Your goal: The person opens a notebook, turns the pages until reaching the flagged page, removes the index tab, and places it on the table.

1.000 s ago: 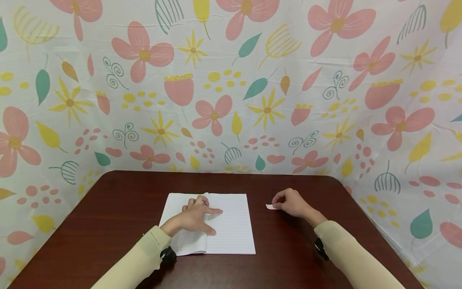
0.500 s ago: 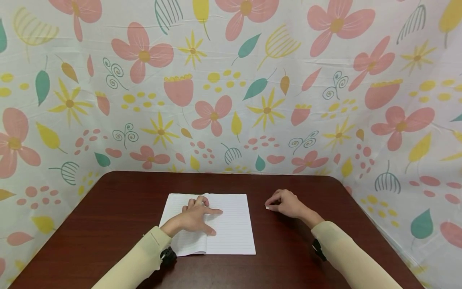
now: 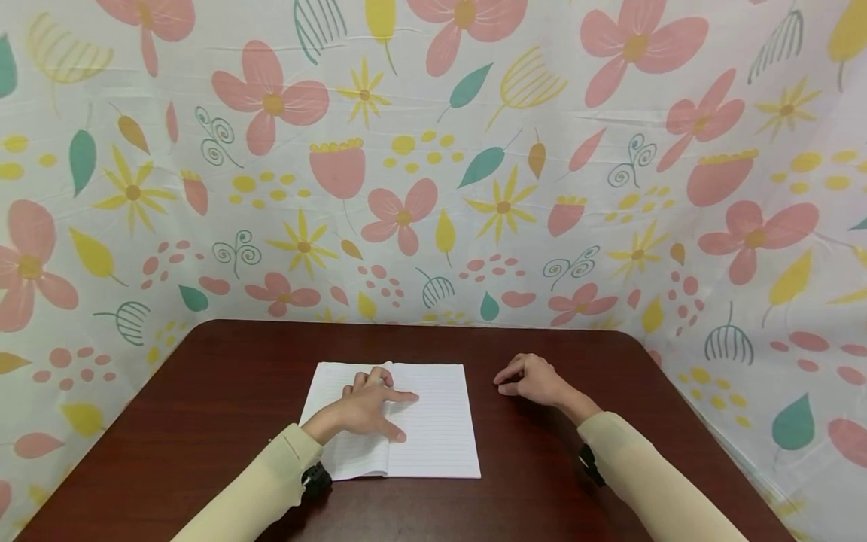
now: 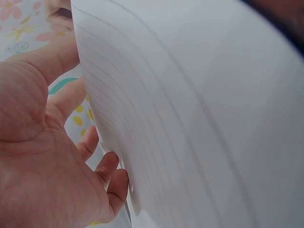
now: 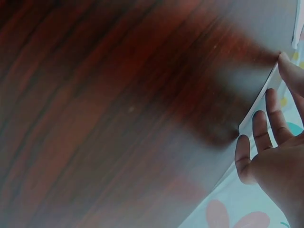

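A lined notebook lies spread on the dark table. My left hand rests on it near the centre fold, fingers spread. In the left wrist view, the fingers of this left hand lie along the curved edge of the lined page. To the right of the notebook, my right hand is low over the table, thumb and index finger slightly apart. In the right wrist view, a thin white paper strip lies at the fingertips of the right hand, one fingertip at its end. From above, the hand mostly hides the strip.
The dark brown table has rounded back corners. A floral cloth hangs behind it and along both sides. Each wrist carries a black strapped device, like the one on the left wrist.
My right hand has shifted slightly left, its fingertips now at the paper strip's left end instead of its right part. My left hand and the notebook have stayed put.
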Tool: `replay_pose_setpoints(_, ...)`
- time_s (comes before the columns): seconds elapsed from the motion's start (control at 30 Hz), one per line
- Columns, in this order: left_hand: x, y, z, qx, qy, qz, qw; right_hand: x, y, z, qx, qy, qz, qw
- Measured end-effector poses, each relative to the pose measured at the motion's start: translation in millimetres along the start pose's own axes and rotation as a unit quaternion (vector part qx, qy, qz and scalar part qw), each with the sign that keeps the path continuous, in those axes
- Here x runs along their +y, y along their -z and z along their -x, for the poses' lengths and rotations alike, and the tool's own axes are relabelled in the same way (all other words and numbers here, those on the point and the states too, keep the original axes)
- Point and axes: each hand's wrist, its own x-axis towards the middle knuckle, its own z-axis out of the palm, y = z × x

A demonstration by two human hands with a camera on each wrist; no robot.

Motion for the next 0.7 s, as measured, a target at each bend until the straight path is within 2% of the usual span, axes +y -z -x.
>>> replay_pose_setpoints(0.3, 12.0, 5.4, 5.1, -0.004, -0.001, -0.004, 1.0, 5, 10, 12.2, -0.009, -0.035, -0.003, 0.9993)
replay_pose_setpoints(0.53, 9.3, 1.9, 9.9, 0.024, -0.03, -0.01, 0.9992, 5, 23, 38.1, 0.019, -0.006, -0.003, 0.9998)
replay_pose_setpoints(0.6, 9.4, 3.4, 14.8, 0.036, -0.041, 0.001, 0.9985, 1, 26, 46.4, 0.029, 0.003, 0.003, 0.9996)
replay_pose_setpoints(0.7, 11.0, 10.7, 26.5, 0.052, -0.052, 0.027, 0.997, -10, 29, 59.0, 0.054, 0.004, 0.043, 0.9976)
